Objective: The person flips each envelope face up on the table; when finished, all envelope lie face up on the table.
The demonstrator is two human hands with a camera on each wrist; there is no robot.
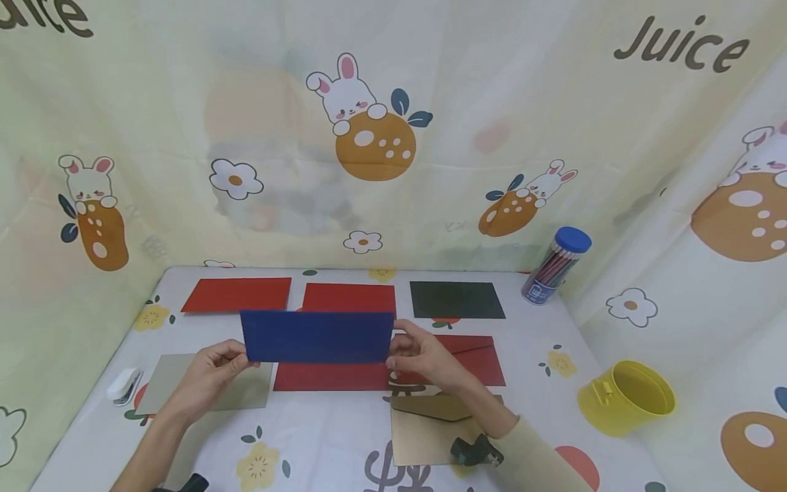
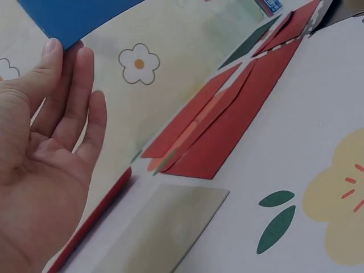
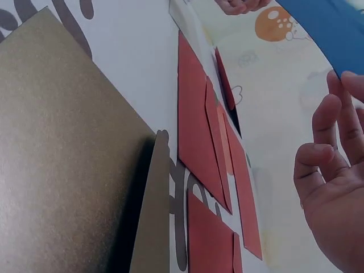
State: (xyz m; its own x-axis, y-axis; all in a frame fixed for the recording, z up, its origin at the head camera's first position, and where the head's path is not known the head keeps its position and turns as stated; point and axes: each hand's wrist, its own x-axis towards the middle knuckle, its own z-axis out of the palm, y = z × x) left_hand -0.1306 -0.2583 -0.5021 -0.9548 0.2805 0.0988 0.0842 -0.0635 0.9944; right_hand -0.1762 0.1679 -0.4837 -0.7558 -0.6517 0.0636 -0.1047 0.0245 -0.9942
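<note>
A plain dark blue envelope [image 1: 316, 337] is held up level above the table, its broad face towards me. My left hand [image 1: 209, 379] pinches its left lower corner between thumb and fingers. At the other end, my right hand [image 1: 427, 359] pinches the right edge. In the left wrist view the thumb [image 2: 50, 62] lies over the blue corner, with the other fingers behind it. Below and behind it lie red envelopes, one [image 1: 350, 295] partly covered by the blue one. A grey-green envelope [image 1: 246, 396] lies beneath my left hand, and a tan envelope [image 1: 424, 437] with a raised flap lies under my right forearm.
Another red envelope [image 1: 240, 295] and a dark green one [image 1: 458, 301] lie along the back. A clear jar of pencils [image 1: 553, 270] with a blue lid stands back right. A yellow bucket [image 1: 615, 403] is at the right, a white stapler [image 1: 124, 386] at the left edge.
</note>
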